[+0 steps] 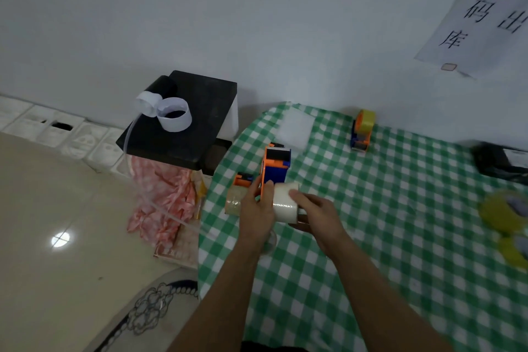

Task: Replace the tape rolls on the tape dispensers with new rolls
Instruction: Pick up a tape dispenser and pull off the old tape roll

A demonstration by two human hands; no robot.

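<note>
An orange and blue tape dispenser stands near the left edge of the green checked table. My left hand grips its lower part. My right hand holds a whitish tape roll pressed against the dispenser's side. A second orange dispenser with a clear roll lies just left of my left hand. A third dispenser, loaded with a yellow roll, stands at the back of the table.
Yellow tape rolls lie blurred at the table's right edge. A black box sits at the back right. Left of the table stands a black-topped cabinet with white paper loops on it, pink checked cloth hanging below.
</note>
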